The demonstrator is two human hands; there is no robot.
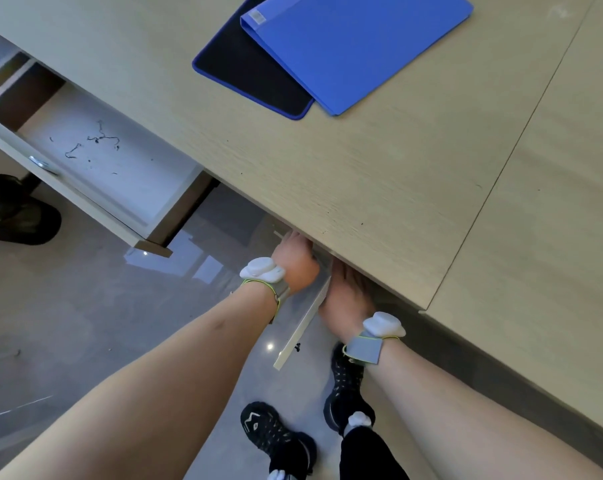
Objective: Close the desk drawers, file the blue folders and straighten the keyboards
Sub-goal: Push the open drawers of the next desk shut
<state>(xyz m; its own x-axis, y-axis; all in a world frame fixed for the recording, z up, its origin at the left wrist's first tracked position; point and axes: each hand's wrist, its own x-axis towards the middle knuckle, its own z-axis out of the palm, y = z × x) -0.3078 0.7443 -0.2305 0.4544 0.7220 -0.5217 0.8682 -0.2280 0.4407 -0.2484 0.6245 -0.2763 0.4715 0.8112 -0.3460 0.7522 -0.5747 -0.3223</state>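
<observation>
Forearms reach under desk (pixel 362 174) edge: left hand (pixel 295 263) and right hand (pixel 347 296) flank white drawer front (pixel 302 323); finger state cannot be told, fingertips hidden. Second drawer (pixel 96 161) open at left. Blue folder (pixel 355 46) on desk: light, stiff, likely best gripped at spine.

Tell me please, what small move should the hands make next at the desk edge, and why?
Probably push the near drawer front in under the desk. Both the left hand and the right hand are already on it, and it sticks out only a little. The fingers are hidden under the desk edge, so the grip is unclear. The other drawer stands wide open and can wait.
</observation>
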